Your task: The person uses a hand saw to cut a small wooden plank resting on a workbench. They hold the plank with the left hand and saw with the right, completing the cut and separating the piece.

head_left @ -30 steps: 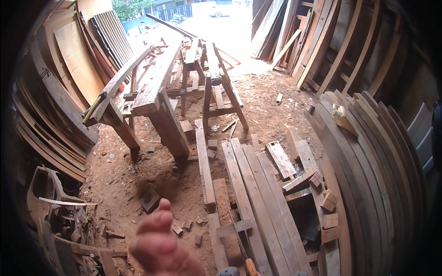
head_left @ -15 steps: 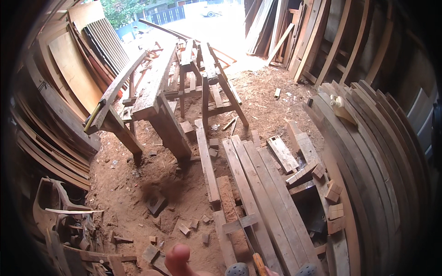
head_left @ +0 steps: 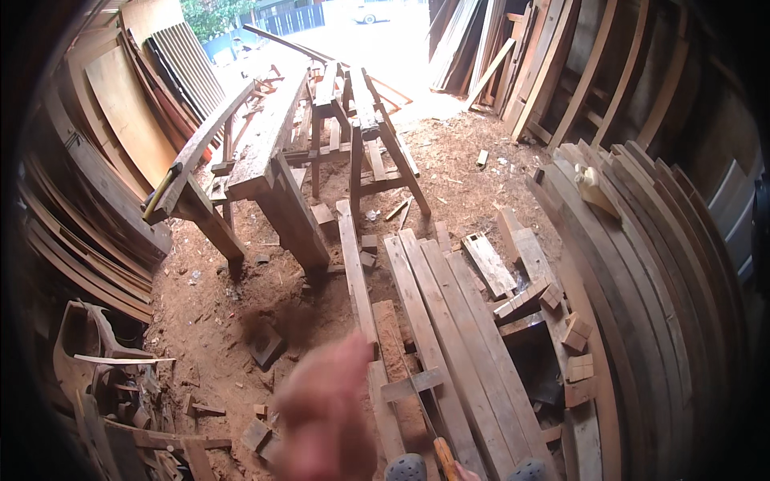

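My left hand is raised over the sawdust floor at the lower middle, smeared by motion, so its fingers cannot be made out. Low at the bottom edge, only a little of my right hand shows, closed on the orange-brown handle of a tool. From the handle a long, thin blade, seen nearly edge-on, runs forward along the planks. A short flat piece of wood lies crosswise over the boards at the blade. Beneath are several long planks lying side by side.
Grey perforated shoes stand at the bottom edge. A heavy timber bench and a trestle stand ahead. Stacked boards fill the right, with a pale plastic jug on top. Small offcuts lie beside the planks.
My left hand has risen from the bottom edge farther into view and is now blurred. The right hand still holds the tool's handle; the view has shifted slightly.
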### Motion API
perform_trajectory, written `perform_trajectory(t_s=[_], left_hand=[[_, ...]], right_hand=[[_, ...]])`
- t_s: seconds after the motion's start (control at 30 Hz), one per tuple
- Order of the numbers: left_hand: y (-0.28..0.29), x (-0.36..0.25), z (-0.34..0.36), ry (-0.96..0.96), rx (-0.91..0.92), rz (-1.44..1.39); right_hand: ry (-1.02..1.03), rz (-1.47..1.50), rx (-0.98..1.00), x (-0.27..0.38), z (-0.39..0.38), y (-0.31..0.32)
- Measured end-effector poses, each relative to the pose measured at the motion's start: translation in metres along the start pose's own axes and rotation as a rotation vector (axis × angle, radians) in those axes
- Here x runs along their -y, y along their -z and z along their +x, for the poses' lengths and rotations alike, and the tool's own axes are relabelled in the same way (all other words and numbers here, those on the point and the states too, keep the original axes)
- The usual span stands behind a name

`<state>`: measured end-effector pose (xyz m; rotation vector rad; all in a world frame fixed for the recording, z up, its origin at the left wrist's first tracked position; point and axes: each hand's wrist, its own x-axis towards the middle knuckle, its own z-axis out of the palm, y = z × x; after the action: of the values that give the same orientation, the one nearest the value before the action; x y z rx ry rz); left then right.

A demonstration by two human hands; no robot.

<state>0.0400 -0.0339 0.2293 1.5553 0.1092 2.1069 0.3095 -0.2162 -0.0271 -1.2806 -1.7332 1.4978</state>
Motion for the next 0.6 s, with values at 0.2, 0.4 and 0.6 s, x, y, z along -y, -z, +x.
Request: perform_trajectory(t_s=[0.2, 0.4, 0.6], left_hand=[[0.101, 0.120, -0.143, 1.004, -1.006, 0.835], [0.133, 0.161, -0.322, 1.679, -0.917, 1.667], [0.129, 0.176, -0.352, 1.840, -0.899, 1.707]], right_hand=[[-0.429, 0.579, -0.106, 0.007, -0.005, -0.004], [-0.445, 0.507, -0.138, 0.016, 0.003, -0.010], [0.042, 0.030, -0.099, 0.035, 0.015, 0.003]])
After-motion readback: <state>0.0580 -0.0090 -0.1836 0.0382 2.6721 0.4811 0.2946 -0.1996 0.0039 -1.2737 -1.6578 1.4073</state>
